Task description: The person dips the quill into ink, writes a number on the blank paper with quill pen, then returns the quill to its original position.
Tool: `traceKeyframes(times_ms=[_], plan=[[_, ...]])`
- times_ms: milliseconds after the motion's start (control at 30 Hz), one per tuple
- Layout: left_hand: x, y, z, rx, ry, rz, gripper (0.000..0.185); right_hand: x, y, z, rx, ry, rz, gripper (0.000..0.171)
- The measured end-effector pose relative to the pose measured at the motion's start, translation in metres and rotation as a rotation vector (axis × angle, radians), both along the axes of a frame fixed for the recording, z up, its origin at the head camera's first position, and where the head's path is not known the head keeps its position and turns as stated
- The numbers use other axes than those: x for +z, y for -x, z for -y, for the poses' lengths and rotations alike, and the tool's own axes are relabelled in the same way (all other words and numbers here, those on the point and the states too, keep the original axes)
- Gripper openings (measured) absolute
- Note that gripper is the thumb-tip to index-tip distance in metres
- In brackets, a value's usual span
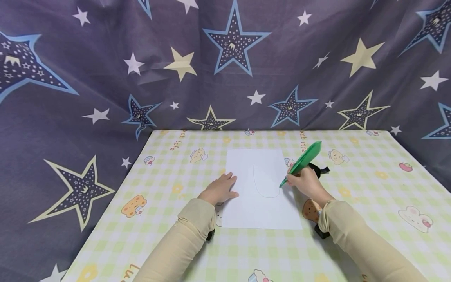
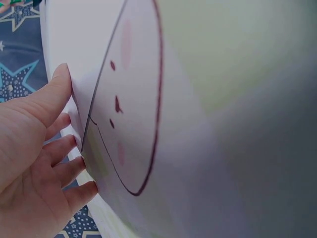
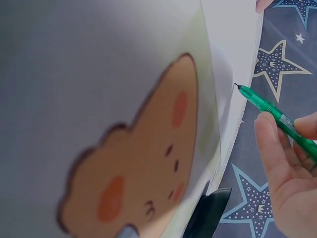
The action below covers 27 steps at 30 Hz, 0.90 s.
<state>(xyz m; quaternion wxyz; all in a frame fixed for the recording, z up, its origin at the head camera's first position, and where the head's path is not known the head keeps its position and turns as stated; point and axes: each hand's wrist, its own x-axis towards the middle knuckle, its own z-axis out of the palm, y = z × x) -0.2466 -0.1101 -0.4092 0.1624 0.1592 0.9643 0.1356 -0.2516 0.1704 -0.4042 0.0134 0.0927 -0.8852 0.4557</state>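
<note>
Makeshift home setup, star-print backdrop [image 1: 105,78], cartoon tablecloth [image 1: 370,196]

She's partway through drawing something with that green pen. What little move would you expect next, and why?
Probably carry the line upward on the right. The right hand holds the green pen with its tip at the right end of a U-shaped curve on the paper, whose left arm climbs higher. The left hand lies flat on the paper's edge, steadying it.

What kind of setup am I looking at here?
Probably a home-style craft table: a checked cartoon tablecloth, a star-print curtain behind, and white paper being drawn on with a green pen.
</note>
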Motion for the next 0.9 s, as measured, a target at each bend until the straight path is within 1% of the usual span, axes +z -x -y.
traceKeyframes(times_ms=[133,333,533,900], plan=[[0.0001,0.0000,0.0004,0.001,-0.007,0.005,0.065,-0.0003,0.0016,0.0009,-0.005,0.008,0.006,0.007],[-0.0021,0.0005,0.0009,0.007,-0.001,0.006,0.066,0.0002,0.0032,0.0019,-0.020,0.012,0.025,0.011],[-0.0040,0.0017,0.0010,0.000,0.003,-0.013,0.065,0.0002,0.0056,0.0035,-0.022,-0.019,0.002,0.007],[-0.0048,0.0018,0.0005,0.003,0.013,-0.010,0.065,0.0005,0.0093,0.0070,-0.043,-0.051,-0.003,0.009]])
